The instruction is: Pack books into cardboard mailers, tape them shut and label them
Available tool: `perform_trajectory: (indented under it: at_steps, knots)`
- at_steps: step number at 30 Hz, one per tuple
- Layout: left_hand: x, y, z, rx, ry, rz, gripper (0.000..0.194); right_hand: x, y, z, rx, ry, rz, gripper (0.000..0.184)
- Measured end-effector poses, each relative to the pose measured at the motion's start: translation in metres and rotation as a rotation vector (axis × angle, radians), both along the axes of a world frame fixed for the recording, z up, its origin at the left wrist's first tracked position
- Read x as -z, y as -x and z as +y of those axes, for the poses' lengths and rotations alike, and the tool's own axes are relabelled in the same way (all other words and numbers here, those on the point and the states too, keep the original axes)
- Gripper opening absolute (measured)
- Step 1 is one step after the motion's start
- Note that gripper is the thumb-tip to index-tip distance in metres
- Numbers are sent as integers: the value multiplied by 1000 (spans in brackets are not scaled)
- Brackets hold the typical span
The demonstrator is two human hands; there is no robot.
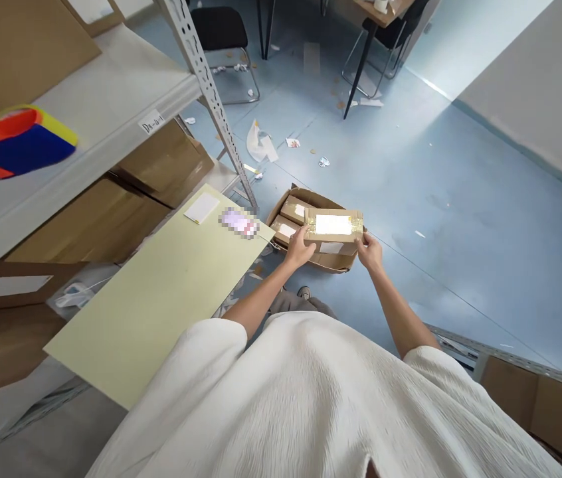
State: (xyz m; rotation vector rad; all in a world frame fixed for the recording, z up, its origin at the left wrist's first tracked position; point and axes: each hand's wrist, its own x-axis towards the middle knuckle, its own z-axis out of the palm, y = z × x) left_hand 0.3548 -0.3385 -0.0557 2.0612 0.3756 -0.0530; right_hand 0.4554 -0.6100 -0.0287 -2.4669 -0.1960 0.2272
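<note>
Between my two hands is a small taped cardboard box [309, 238] with a white label [333, 224] on its top and another on its near side. My left hand [301, 248] grips its left end, fingers partly hidden behind it. At the right end my right hand [371, 252] pinches the near corner. Below the held box stands an open cardboard carton [328, 264]. Two smaller labelled boxes, a rear one [292, 208] and a front one [281, 232], sit in the carton's left side.
A pale yellow-green board [161, 285] lies to my left, with a white card [202, 208] and a blurred-out item [239, 224] on it. Metal shelving [161, 99] with large cartons rises beyond it. Paper scraps [261, 143] litter the blue floor; chairs [218, 28] stand further off.
</note>
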Motion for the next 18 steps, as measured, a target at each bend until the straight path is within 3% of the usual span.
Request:
perform_trajectory:
  at_steps: [5, 11, 15, 18]
  knots:
    - [24, -5, -10, 99, 95, 88, 81, 19, -1, -18, 116, 36, 102, 49]
    - [60, -16, -35, 146, 134, 144, 88, 50, -23, -40, 143, 64, 176, 50]
    - [92, -25, -60, -7, 408, 214, 86, 82, -46, -56, 121, 100, 176, 52]
    - [122, -33, -84, -169, 630, 302, 82, 117, -68, -68, 78, 114, 172, 55]
